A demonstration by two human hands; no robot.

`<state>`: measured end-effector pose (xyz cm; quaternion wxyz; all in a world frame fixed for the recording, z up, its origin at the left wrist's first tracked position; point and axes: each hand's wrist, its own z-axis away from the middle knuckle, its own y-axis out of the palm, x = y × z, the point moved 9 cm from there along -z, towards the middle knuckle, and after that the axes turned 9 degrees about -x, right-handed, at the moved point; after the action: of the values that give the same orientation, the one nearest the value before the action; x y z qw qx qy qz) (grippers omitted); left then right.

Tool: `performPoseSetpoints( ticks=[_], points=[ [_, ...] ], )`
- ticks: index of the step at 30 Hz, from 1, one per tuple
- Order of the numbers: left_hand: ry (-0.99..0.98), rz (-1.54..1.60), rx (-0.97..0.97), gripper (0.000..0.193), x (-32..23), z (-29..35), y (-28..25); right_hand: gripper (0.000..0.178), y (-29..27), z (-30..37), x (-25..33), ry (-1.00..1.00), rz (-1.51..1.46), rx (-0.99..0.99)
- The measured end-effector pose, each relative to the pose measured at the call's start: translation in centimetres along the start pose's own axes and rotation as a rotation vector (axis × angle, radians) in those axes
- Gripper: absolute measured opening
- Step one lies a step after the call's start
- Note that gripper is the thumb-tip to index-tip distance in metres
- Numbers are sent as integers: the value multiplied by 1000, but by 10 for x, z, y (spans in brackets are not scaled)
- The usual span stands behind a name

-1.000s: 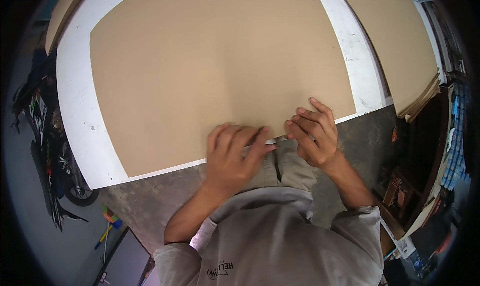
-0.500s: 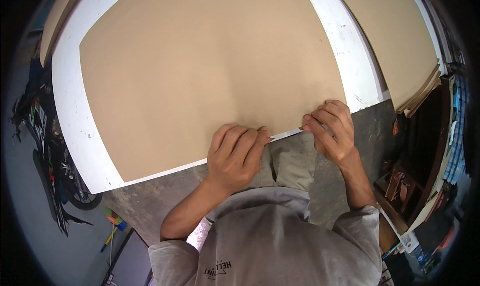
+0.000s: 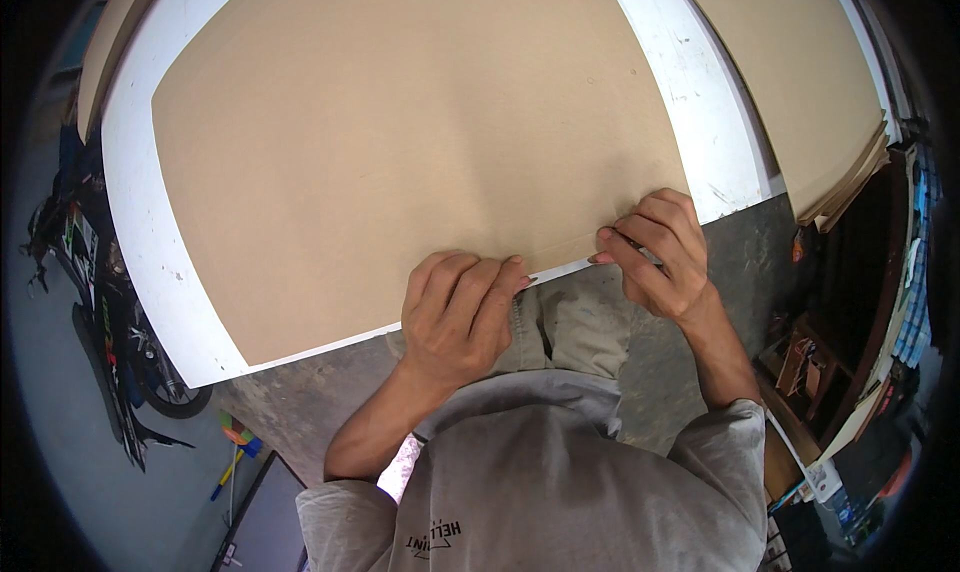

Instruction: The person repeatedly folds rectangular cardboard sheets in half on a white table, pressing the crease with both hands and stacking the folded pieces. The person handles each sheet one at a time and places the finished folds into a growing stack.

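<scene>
A large brown paper sheet (image 3: pixel 420 142) lies flat on a white tabletop (image 3: pixel 145 182), whose border shows on both sides and as a thin strip along the near edge. At the middle of that edge my left hand (image 3: pixel 455 317) is closed on the paper, fingers curled over the top and thumb at the edge. My right hand (image 3: pixel 662 257) pinches the same edge close to the sheet's near right corner. Between the hands a faint line runs along the paper near its edge. The undersides of both grips are hidden.
To the right lies a stack of brown sheets (image 3: pixel 800 92) with ragged near corners, beside a dark wooden cabinet (image 3: pixel 860 302). On the left stands a bicycle (image 3: pixel 110 342), with a colourful brush (image 3: pixel 238 432) lower down. Another brown sheet (image 3: pixel 105 62) rises at the far left.
My left hand has slid slightly left along the paper's edge. My right hand has shifted a little away from me, and a faint line now shows on the paper between them.
</scene>
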<state>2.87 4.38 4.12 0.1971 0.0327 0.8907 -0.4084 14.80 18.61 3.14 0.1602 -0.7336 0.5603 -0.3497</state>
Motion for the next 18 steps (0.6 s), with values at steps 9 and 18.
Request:
performPoseSetpoints(
  ticks=[9, 18],
  points=[
    [-100, 129, 17, 27, -8, -9, 15, 26, 3, -1, 0, 29, 18, 16],
    [-176, 28, 106, 11, -1, -24, 27, 21, 14, -32, -17, 209, -65, 238]
  ],
)
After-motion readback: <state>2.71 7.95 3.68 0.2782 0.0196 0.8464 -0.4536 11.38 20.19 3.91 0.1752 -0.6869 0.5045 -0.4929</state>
